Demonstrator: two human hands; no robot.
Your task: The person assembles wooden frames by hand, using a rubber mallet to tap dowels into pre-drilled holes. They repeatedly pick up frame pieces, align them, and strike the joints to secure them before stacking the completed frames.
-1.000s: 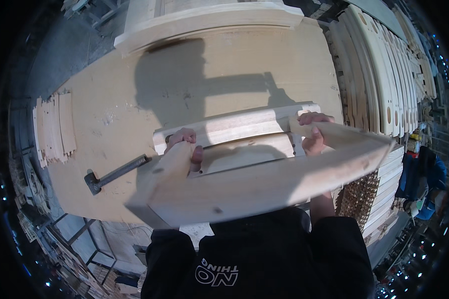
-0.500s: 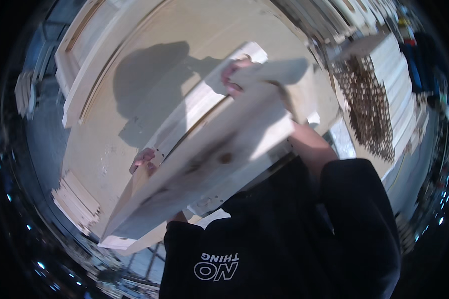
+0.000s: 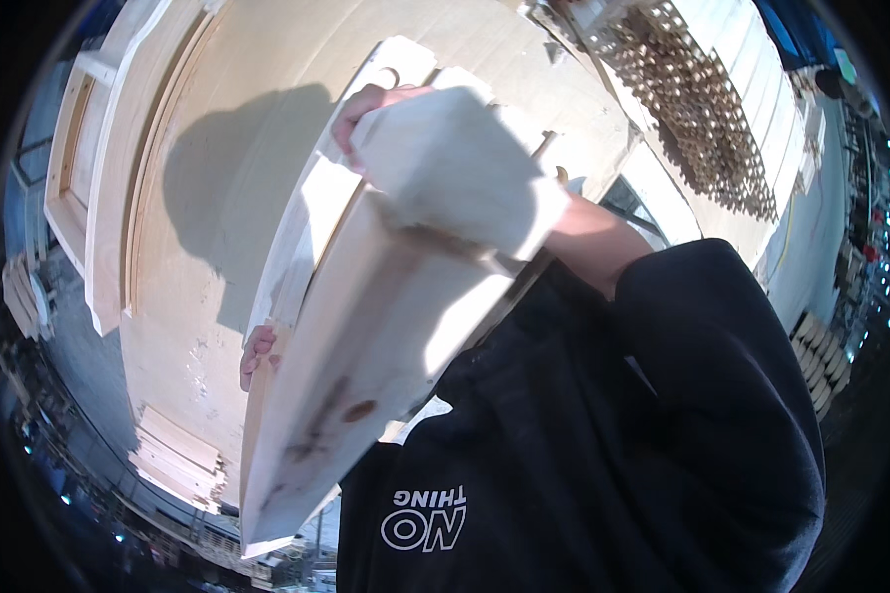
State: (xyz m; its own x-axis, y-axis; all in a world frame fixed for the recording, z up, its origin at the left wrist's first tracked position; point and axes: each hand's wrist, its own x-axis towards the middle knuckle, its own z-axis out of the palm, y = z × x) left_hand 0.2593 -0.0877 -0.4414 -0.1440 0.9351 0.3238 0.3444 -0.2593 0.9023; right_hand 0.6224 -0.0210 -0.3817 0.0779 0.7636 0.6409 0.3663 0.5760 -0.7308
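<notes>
A long, pale wooden box-like piece [image 3: 366, 316], built of joined boards, is held up close in front of my body at a slant. A brown knot marks its near face, and its squared end is at the top. My right hand [image 3: 362, 117] curls its fingers over the far edge by that end. Lower down on the left, the fingers of my left hand [image 3: 257, 354] grip the far long edge. Most of both palms is hidden behind the wood. A light board with a round hole [image 3: 391, 61] shows along the far side of the piece.
Beneath lies a broad plywood tabletop [image 3: 218, 89]. Wooden frames [image 3: 109, 178] stand along its left side. Small wooden strips [image 3: 180, 457] are stacked at the lower left. A large stack of long battens [image 3: 702, 109] lies at the upper right.
The wooden piece has turned steeper, its upper end swinging left and looking larger. Both hands have kept hold and moved with it. The whole view has also shifted.
</notes>
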